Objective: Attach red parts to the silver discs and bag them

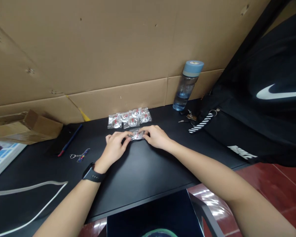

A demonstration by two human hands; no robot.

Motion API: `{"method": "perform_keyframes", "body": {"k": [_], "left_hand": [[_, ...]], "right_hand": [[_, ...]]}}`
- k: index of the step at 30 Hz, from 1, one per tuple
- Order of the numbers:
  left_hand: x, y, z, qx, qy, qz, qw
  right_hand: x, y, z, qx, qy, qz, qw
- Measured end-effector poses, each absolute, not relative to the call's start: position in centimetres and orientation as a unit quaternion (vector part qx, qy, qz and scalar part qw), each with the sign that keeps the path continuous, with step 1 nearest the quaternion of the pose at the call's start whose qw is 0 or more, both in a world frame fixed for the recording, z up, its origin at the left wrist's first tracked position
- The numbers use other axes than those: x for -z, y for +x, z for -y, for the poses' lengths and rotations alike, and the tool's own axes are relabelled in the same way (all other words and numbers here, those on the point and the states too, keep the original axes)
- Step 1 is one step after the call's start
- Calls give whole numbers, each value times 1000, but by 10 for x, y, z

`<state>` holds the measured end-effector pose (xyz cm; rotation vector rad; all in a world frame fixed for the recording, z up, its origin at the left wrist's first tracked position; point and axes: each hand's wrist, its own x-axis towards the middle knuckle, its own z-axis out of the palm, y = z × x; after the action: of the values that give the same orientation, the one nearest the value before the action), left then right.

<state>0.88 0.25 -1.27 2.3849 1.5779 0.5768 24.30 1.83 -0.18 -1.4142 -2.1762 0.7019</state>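
Note:
My left hand (115, 144) and my right hand (158, 136) meet over the black table, each pinching one end of a small clear plastic packet (137, 134). Something round and silvery with a red mark shows inside it. The fingertips cover both ends of this packet, which is at the tabletop. Just behind it lie several similar packets (132, 122), grouped close together in rough rows, each with a round shiny piece and a red mark. A black watch (92, 172) is on my left wrist.
Against the cardboard wall (128, 49) stands a blue-capped water bottle (187, 87). Keys (191, 117) and a black bag (261, 115) occupy the right. Leftward are a cardboard box (27, 128), a pen (70, 140), a keychain (82, 155) and a white cable (46, 205).

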Motion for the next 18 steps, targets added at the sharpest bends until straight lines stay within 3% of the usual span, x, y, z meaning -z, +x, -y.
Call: {"method": "perform_keyframes", "body": {"k": [9, 18], "left_hand": [[19, 11, -6, -181, 847, -493, 78], [15, 8, -5, -185, 849, -490, 75]], "right_hand": [[-1, 243, -14, -125, -463, 860, 174], [6, 238, -11, -156, -433, 866, 195]]}}
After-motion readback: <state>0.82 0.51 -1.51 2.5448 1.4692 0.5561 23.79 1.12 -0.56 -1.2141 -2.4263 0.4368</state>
